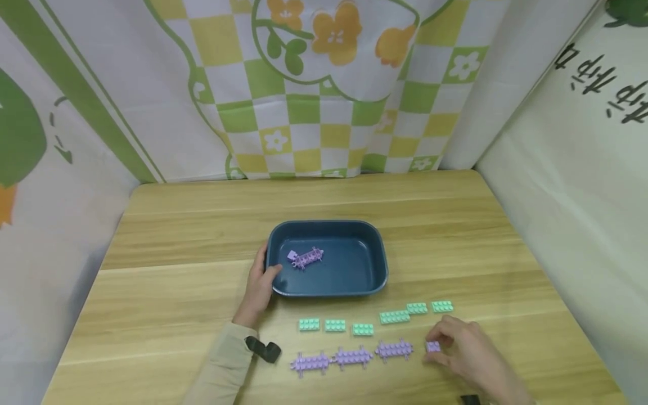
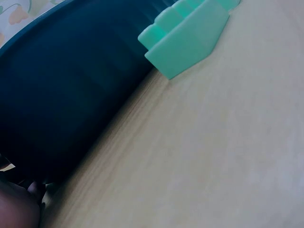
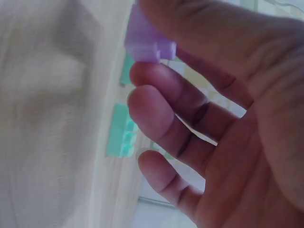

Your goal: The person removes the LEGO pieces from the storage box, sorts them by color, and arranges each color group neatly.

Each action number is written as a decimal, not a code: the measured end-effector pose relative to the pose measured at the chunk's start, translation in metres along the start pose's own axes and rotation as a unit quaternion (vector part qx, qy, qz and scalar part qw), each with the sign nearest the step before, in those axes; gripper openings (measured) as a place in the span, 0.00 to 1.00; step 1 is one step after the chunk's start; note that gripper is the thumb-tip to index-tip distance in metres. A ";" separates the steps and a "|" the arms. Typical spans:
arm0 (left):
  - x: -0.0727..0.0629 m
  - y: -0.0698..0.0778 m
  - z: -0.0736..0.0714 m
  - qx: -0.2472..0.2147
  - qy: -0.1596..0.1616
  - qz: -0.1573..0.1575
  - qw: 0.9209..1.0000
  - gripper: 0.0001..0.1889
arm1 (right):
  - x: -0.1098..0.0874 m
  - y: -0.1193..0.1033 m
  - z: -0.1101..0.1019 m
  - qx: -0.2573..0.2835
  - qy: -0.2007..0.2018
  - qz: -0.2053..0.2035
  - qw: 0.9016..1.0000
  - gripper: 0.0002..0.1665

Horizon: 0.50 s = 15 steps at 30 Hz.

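Observation:
My right hand [image 1: 471,350] pinches a small purple building brick [image 1: 432,346] between thumb and fingers, close over the table at the right end of the purple row. In the right wrist view this brick [image 3: 142,40] shows at the fingertips, and the other fingers are loosely bent. My left hand [image 1: 259,288] grips the left side of a dark blue bin [image 1: 349,264], thumb over the rim and fingers outside. Inside the bin lie a purple studded piece with side pegs [image 1: 309,257] and a small purple brick [image 1: 292,255]. The left wrist view shows mostly the bin's outer wall [image 2: 71,90].
Three purple studded pieces with side pegs [image 1: 352,356] lie in a row near the front. Between them and the bin runs a line of several mint green bricks [image 1: 335,325], one longer [image 1: 394,317]. A patterned curtain [image 1: 324,124] hangs behind the wooden table [image 1: 177,225].

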<state>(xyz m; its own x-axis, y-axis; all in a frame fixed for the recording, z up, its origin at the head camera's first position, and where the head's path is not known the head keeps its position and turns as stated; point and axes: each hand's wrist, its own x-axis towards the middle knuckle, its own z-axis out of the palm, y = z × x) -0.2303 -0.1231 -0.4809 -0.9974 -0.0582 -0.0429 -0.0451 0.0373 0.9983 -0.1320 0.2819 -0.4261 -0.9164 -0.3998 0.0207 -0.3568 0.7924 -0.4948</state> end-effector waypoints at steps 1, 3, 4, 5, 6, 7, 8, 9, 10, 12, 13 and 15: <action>0.000 0.000 0.000 -0.001 0.000 -0.001 1.000 0.34 | 0.000 0.000 0.000 -0.006 -0.006 0.008 1.000 0.17; 0.002 -0.005 0.000 0.002 0.002 0.002 1.000 0.34 | 0.001 0.000 0.002 -0.016 -0.012 0.013 1.000 0.17; 0.001 -0.005 0.000 0.004 0.003 0.000 1.000 0.34 | 0.001 0.000 0.003 -0.020 -0.015 0.015 1.000 0.17; 0.001 -0.005 0.000 0.004 0.003 -0.001 1.000 0.34 | 0.002 -0.001 0.004 -0.024 -0.017 0.016 0.999 0.16; 0.001 -0.004 0.000 0.003 0.002 -0.003 1.000 0.34 | 0.003 -0.001 0.005 -0.027 -0.021 0.018 0.999 0.16; 0.001 -0.004 0.000 0.003 0.002 -0.002 1.000 0.34 | 0.004 -0.002 0.006 -0.032 -0.023 0.020 0.999 0.16; 0.002 -0.004 0.000 0.002 0.002 -0.004 1.000 0.34 | 0.005 -0.002 0.007 -0.037 -0.027 0.021 0.999 0.16; 0.002 -0.003 0.000 0.003 0.003 -0.004 1.000 0.34 | 0.006 -0.003 0.008 -0.041 -0.031 0.024 0.998 0.16; 0.002 -0.003 0.000 0.003 0.003 -0.004 1.000 0.35 | 0.007 -0.003 0.008 -0.042 -0.035 0.028 0.998 0.16; 0.002 -0.003 0.000 0.002 0.004 -0.005 1.000 0.34 | 0.008 -0.003 0.010 -0.043 -0.043 0.037 0.997 0.16; 0.002 -0.003 0.000 0.003 0.003 -0.005 1.000 0.34 | 0.008 -0.003 0.010 -0.041 -0.046 0.041 0.997 0.17; 0.003 -0.003 0.001 0.005 0.004 -0.009 1.000 0.34 | 0.007 -0.002 0.011 -0.033 -0.051 0.047 0.997 0.17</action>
<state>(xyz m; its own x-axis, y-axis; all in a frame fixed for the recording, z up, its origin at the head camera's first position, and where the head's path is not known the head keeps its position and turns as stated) -0.2331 -0.1227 -0.4841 -0.9960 -0.0671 -0.0596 -0.0627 0.0453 0.9970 -0.1358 0.2720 -0.4344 -0.9245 -0.3640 -0.1129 -0.2844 0.8561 -0.4315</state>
